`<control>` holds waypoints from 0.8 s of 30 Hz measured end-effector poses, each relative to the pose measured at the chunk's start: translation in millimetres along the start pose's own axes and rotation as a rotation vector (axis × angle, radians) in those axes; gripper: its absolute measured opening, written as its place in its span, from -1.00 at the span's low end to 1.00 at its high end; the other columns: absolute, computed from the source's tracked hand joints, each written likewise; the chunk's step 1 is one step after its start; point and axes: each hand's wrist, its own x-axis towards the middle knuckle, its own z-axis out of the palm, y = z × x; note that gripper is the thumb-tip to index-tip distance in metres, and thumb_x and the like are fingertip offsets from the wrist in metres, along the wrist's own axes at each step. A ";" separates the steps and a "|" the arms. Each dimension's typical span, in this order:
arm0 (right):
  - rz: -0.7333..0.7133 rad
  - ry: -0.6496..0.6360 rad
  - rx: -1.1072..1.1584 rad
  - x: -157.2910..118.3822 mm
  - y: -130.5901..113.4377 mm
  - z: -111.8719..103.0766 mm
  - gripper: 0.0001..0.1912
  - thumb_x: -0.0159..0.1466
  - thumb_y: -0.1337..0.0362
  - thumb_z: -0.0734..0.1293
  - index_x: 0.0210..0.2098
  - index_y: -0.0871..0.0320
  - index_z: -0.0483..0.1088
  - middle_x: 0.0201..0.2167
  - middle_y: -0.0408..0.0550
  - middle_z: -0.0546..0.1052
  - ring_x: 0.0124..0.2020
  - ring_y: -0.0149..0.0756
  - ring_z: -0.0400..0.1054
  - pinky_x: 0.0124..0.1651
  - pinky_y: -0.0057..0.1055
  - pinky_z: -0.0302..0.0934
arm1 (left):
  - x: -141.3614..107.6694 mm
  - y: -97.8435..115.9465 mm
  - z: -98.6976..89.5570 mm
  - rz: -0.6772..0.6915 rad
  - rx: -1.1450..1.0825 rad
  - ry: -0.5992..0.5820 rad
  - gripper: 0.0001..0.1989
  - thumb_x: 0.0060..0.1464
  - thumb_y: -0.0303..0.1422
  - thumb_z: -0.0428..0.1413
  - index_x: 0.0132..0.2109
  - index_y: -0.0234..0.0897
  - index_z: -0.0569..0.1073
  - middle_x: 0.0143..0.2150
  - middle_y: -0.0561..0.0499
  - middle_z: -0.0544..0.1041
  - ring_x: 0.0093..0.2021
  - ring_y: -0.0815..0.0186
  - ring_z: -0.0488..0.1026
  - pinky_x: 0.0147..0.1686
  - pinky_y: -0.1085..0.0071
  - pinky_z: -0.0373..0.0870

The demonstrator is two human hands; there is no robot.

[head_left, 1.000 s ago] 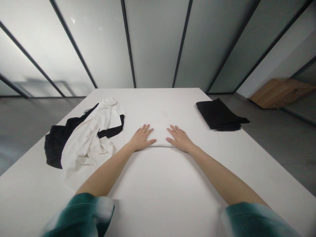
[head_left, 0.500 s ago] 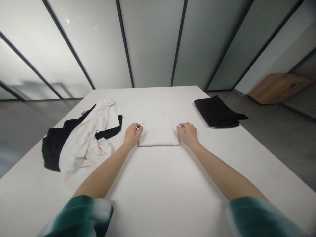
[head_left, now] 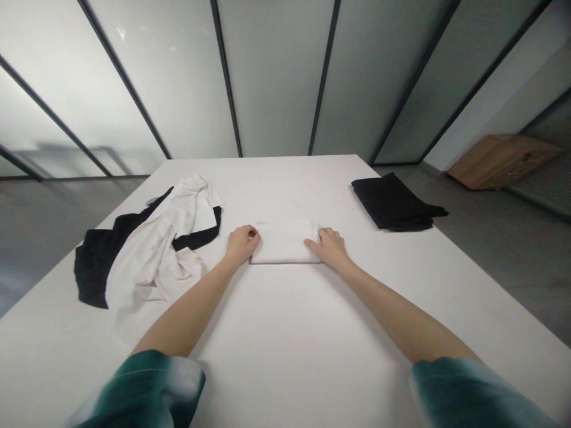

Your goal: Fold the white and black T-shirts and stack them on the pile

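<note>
A white cloth [head_left: 285, 242], folded into a neat flat rectangle, lies at the middle of the table between my two hands. My left hand [head_left: 242, 244] is closed at its left edge, thumb and fingertips pinching the side. On the opposite side, my right hand [head_left: 332, 248] grips the right edge, its thumb lying on top of the cloth; the fingertips are partly hidden. To the left is a loose heap made of a crumpled white garment [head_left: 156, 244] over a black garment [head_left: 96, 264].
A stack of folded black cloths [head_left: 392, 202] sits at the right edge of the white table [head_left: 294, 333]. Beyond the far edge stands a frosted glass wall [head_left: 276, 77] with dark frames. A wooden cabinet [head_left: 499, 160] is on the floor at the right.
My right hand has shifted slightly left, and its thumb now lies over the cloth's top instead of at its edge. My left hand has barely moved.
</note>
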 end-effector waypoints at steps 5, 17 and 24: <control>-0.017 -0.059 0.392 0.2 -3.4 2.4 -0.42 0.22 0.16 0.31 0.19 0.24 0.25 0.10 0.20 0.46 0.09 -0.02 0.35 0.15 -0.19 0.18 | 1.2 1.1 0.9 -0.006 0.022 -0.016 -0.81 0.11 -0.35 0.05 -0.21 -0.26 0.54 -0.21 -0.11 0.60 -0.14 0.13 0.51 -0.08 0.25 0.35; 0.398 -0.321 1.503 3.6 -10.0 -9.0 -0.69 0.17 0.27 0.37 -0.09 0.19 0.45 -0.17 0.09 0.63 -0.06 -0.10 0.52 0.06 -0.19 0.38 | 0.7 -1.3 1.2 -0.069 -0.145 0.010 -0.79 0.18 -0.25 0.02 -0.22 -0.24 0.50 -0.29 -0.04 0.59 -0.26 0.22 0.49 -0.21 0.33 0.33; 0.250 -0.394 1.339 -9.2 -19.8 -14.9 -0.72 0.10 0.39 0.38 -0.15 0.20 0.49 -0.13 0.10 0.64 -0.05 -0.10 0.52 0.13 -0.15 0.33 | 2.2 -2.1 2.9 -0.075 -0.184 0.022 -0.79 0.17 -0.23 0.03 -0.26 -0.23 0.50 -0.35 0.00 0.56 -0.29 0.23 0.46 -0.23 0.34 0.31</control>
